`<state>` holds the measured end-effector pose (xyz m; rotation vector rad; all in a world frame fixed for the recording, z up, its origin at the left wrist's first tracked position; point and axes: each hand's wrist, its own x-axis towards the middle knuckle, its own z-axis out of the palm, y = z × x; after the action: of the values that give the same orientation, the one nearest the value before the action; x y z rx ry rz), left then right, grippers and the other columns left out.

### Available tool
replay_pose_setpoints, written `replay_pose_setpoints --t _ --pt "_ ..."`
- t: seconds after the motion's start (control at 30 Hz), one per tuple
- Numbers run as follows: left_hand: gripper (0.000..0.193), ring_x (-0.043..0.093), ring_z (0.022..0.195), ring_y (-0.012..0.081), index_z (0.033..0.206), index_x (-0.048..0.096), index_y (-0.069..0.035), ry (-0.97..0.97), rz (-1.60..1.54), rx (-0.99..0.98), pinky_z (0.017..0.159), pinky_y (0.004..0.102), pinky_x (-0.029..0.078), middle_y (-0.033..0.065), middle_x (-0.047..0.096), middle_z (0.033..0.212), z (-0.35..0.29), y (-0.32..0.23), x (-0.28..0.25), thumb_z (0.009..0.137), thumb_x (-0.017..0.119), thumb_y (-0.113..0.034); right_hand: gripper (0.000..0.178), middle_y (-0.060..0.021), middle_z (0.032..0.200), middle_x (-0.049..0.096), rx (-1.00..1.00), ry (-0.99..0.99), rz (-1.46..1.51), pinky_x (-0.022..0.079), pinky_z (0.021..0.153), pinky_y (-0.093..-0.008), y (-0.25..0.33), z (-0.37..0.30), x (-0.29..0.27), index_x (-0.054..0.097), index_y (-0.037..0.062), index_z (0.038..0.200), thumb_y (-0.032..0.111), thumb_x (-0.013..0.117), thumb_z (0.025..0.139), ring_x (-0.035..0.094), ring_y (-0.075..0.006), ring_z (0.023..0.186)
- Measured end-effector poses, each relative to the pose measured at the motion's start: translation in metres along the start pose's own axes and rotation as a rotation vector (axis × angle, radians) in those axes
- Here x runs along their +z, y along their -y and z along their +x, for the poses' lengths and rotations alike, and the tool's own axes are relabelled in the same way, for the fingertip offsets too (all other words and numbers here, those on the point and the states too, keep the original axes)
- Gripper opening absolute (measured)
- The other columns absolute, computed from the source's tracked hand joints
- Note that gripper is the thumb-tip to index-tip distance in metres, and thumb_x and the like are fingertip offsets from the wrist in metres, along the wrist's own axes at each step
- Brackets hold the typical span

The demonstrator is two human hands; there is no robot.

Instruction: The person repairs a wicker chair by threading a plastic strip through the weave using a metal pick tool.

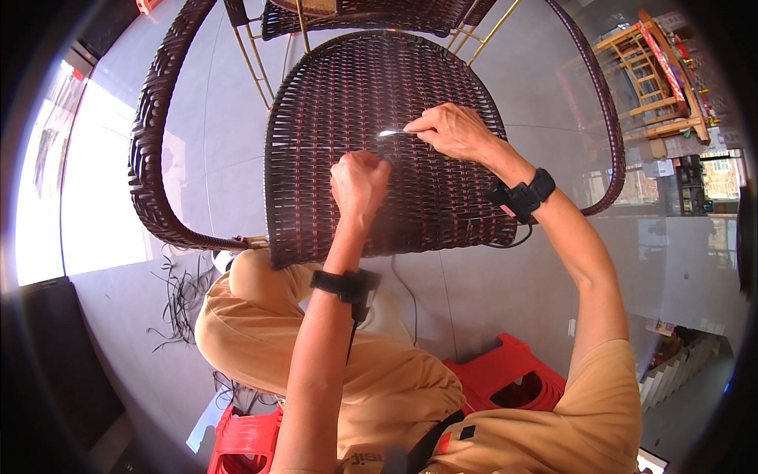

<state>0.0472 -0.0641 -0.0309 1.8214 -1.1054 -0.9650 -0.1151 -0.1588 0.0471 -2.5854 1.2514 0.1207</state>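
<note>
A dark brown and red woven wicker chair seat (pixel 316 103) spreads out in front of me. Over its middle, my left hand (pixel 359 186) is closed, thumb and fingers pressed together; whatever is in them is hidden. Slightly farther off and to the right, my right hand (pixel 454 130) pinches the end of a thin, shiny, pale piece (pixel 390 133). That piece points left, just above my left thumb; glare keeps me from telling whether it is a strand or a metal tool.
Thick braided wicker armrests (pixel 148 150) curve around both sides of the seat. Red plastic stools (pixel 513 371) stand below by my legs. Loose dark strands (pixel 180 296) lie on the grey floor at left. A wooden frame (pixel 643 79) is at the far right.
</note>
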Motion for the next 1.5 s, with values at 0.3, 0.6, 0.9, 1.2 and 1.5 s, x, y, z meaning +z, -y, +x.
replay_pose_setpoints --t 0.3,0.6,0.9,1.2,1.5 --pt "0.023 0.065 0.059 0.0223 0.079 0.07 0.002 0.013 0.003 0.022 0.061 0.0318 0.052 0.0145 0.067 0.066 -0.001 -0.002 -0.001 0.074 0.065 -0.02 0.023 -0.0054 0.073 0.055 -0.163 -0.402 0.024 0.049 0.055 -0.0355 -0.006 -0.028 0.04 0.069 0.0152 0.109 0.013 0.061 0.088 0.059 -0.0242 0.064" --pt "0.022 0.061 0.046 0.011 0.077 0.068 0.007 -0.011 -0.012 0.072 0.048 0.0234 0.051 0.009 0.064 0.058 -0.001 0.001 -0.001 0.078 0.062 -0.014 0.022 -0.0061 0.071 0.054 -0.131 -0.522 -0.014 0.051 0.049 -0.0342 0.011 -0.028 0.04 0.067 0.0142 0.107 0.011 0.057 0.088 0.06 -0.0224 0.057" --pt "0.022 0.061 0.046 0.0108 0.077 0.068 0.006 -0.003 -0.017 0.082 0.048 0.023 0.05 0.0088 0.064 0.058 -0.002 0.0 -0.001 0.077 0.063 -0.015 0.023 -0.0085 0.078 0.056 -0.081 -0.462 -0.112 0.054 0.052 -0.0366 0.02 -0.037 0.036 0.066 0.0131 0.105 0.008 0.055 0.085 0.065 -0.0254 0.065" --pt "0.023 0.061 0.046 0.0106 0.079 0.068 0.007 0.009 -0.017 0.09 0.049 0.023 0.05 0.0088 0.065 0.059 -0.002 0.0 -0.002 0.078 0.062 -0.015 0.033 -0.007 0.082 0.056 -0.071 -0.594 -0.475 0.049 0.062 -0.0325 0.032 -0.041 0.05 0.062 0.014 0.115 0.009 0.056 0.083 0.055 -0.0224 0.073" --pt "0.022 0.061 0.047 0.0107 0.079 0.068 0.007 0.033 -0.034 0.057 0.049 0.0229 0.05 0.0083 0.065 0.059 -0.003 -0.001 -0.002 0.079 0.062 -0.014 0.037 -0.0089 0.083 0.057 0.052 -0.533 -0.382 0.048 0.063 -0.0384 0.033 -0.037 0.064 0.06 0.0155 0.12 0.009 0.056 0.084 0.056 -0.0258 0.076"
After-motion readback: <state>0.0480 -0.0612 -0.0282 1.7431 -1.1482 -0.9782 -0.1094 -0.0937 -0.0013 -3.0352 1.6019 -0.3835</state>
